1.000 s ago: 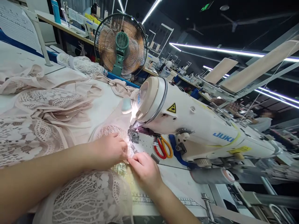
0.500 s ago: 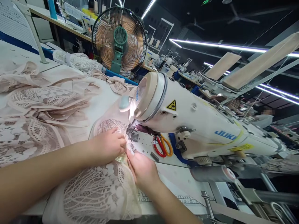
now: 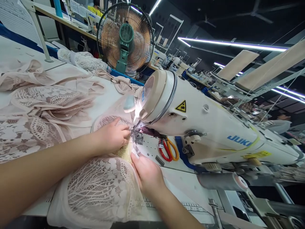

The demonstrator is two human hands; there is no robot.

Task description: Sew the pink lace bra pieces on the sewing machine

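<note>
The left hand (image 3: 111, 137) has slid up to the presser foot (image 3: 137, 137) at frame centre, fingers curled on the lace fabric (image 3: 100, 190); whether they pinch it is unclear. The right hand (image 3: 148, 174) lies open below, flattening the lace edge, which suggests the seam is feeding.

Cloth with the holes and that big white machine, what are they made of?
The cloth looks like soft, matte lace in pale pink: it has flower and net patterns with holes all through, and it folds limply. The machine seems to be painted metal, smooth and slightly glossy white. Light glints off its rounded body, though some parts could be plastic.
</note>
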